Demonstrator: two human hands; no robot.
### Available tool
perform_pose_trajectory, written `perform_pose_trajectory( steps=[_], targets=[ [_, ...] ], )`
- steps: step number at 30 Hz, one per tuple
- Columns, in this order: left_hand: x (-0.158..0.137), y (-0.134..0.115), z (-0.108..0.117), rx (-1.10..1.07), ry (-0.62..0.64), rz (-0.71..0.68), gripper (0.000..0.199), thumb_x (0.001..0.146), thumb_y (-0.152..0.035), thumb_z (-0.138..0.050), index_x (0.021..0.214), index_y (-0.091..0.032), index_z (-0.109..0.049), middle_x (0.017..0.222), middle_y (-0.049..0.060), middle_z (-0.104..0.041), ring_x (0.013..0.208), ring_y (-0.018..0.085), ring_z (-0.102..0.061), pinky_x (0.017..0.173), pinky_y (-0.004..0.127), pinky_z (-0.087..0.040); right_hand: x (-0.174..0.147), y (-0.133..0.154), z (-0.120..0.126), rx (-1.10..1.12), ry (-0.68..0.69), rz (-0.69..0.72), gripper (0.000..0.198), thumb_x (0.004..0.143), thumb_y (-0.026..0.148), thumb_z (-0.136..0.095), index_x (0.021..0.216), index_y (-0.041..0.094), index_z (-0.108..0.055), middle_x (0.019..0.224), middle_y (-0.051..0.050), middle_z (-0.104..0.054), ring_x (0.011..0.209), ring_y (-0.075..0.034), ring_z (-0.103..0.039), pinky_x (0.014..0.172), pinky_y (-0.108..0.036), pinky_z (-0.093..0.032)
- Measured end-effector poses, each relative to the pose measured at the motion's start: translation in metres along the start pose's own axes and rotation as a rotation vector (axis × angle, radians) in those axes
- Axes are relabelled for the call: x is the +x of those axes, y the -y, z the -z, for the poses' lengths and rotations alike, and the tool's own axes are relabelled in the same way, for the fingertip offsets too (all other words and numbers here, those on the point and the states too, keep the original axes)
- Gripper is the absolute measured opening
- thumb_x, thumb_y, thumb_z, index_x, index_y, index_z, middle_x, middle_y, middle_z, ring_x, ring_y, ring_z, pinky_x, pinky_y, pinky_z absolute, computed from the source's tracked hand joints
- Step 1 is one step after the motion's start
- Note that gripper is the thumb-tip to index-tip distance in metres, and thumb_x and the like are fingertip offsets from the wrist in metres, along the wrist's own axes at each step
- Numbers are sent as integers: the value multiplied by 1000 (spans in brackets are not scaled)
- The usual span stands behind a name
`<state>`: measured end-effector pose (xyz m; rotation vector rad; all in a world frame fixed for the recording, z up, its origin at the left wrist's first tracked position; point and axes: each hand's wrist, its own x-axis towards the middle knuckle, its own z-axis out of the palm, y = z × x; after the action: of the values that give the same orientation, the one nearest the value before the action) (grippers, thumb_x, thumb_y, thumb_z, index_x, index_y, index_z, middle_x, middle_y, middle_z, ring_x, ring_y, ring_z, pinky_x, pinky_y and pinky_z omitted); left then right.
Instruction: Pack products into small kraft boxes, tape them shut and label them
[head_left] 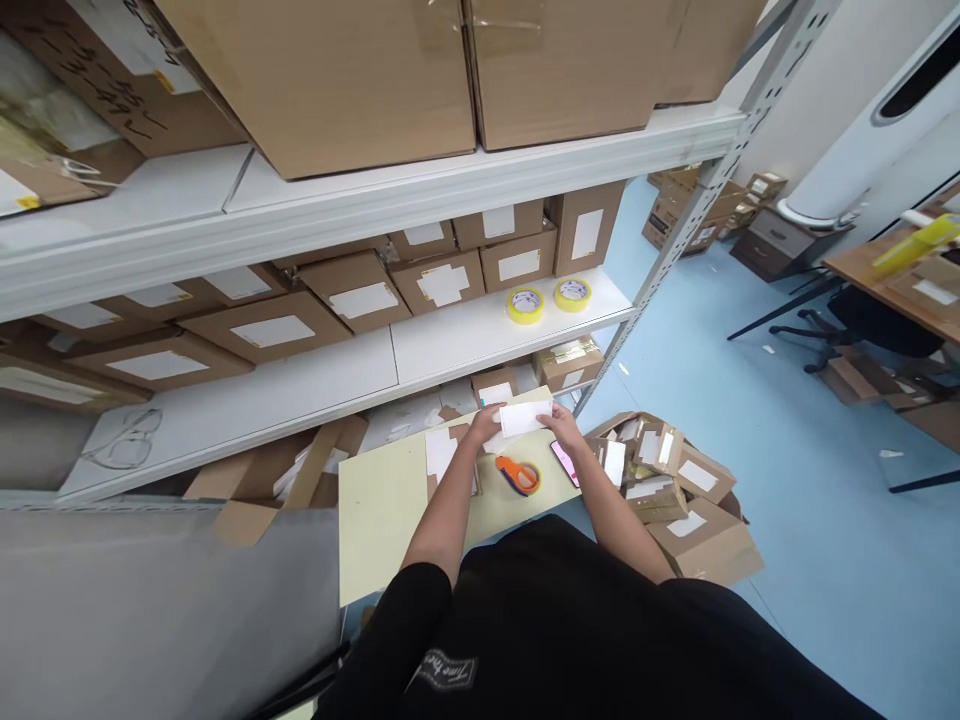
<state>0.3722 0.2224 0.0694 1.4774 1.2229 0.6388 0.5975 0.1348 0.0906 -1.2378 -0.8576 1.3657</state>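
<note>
A white paper label (526, 418) is held up flat between my two hands, over the cream table (382, 500). My left hand (487, 422) is closed on its left end. The fingers of my right hand (561, 424) pinch its right edge. Just below the label lies an orange tape dispenser (517, 475) with a roll of tape. A phone (565, 463) with a lit screen sits partly behind my right forearm. Under my left forearm is a small cardboard box (435, 458) with white paper on it, mostly covered by the arm.
Beyond the table stands a metal shelf rack (480, 190) full of cardboard boxes. Two yellow tape rolls (526, 305) rest on its middle shelf, near glasses (127, 440) at the left. To the right, a large open carton (697, 540) overflows with small labelled boxes on the blue floor.
</note>
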Motion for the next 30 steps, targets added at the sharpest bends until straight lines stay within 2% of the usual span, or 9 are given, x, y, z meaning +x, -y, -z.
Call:
perform_pose_trajectory(
  steps=[3,6,9,12,14,17,22,26,30],
  targets=[
    [-21,-1,6,10,-132,7,37,75,-40,-84,104,-16,-82,124,15,-76,124,32,-66,114,45,-46,5,8,-9,-134,101,30,33,69,44,-76,91,20,-72,88,-2,-77,83,-23,-70,78,-34,-56],
    [-56,1,28,-94,-205,55,47,89,-57,-68,106,-16,-81,109,14,-80,106,28,-72,103,43,-53,11,15,-26,-210,212,69,29,65,34,-74,90,19,-75,89,-3,-77,83,-23,-68,76,-33,-55],
    [-97,3,49,-176,-138,81,58,79,-68,-76,104,-16,-81,96,11,-80,91,25,-73,89,38,-57,16,18,-57,-217,294,83,45,61,27,-74,105,20,-77,98,-4,-78,82,-21,-68,73,-32,-54],
    [-133,7,60,-139,-105,96,55,64,-65,-88,90,-18,-78,89,6,-78,84,22,-71,82,35,-56,16,18,-99,-137,370,54,52,62,28,-79,113,21,-75,94,-3,-78,80,-20,-68,73,-32,-54],
    [-152,10,64,-175,-167,109,52,64,-65,-87,83,-18,-75,82,3,-76,78,20,-68,77,33,-55,11,15,-124,-53,398,30,54,64,33,-83,116,22,-73,89,-2,-77,81,-20,-69,76,-33,-55],
    [-175,12,70,-300,-368,118,48,68,-63,-84,81,-19,-72,74,1,-72,71,17,-65,72,30,-53,-1,9,-148,-3,338,13,47,71,39,-84,114,23,-73,93,-2,-78,86,-20,-71,81,-34,-55],
    [-203,4,87,-422,-646,126,44,72,-56,-84,90,-17,-74,82,5,-76,77,18,-67,74,30,-54,-32,-2,-160,-82,416,-116,32,78,46,-79,97,21,-76,99,-7,-81,86,-21,-74,76,-32,-54],
    [-213,-8,96,-387,-662,107,45,77,-57,-80,96,-16,-76,90,8,-79,82,19,-69,77,31,-56,-56,-2,-167,-65,445,-94,31,83,47,-75,101,22,-75,100,-7,-81,83,-19,-74,76,-31,-53],
    [-213,-23,93,-369,-617,77,45,79,-55,-79,101,-15,-76,99,10,-80,88,21,-71,80,33,-56,-70,9,-172,-46,419,-29,28,86,49,-72,94,22,-72,96,-5,-80,80,-18,-72,77,-32,-53]
  ],
)
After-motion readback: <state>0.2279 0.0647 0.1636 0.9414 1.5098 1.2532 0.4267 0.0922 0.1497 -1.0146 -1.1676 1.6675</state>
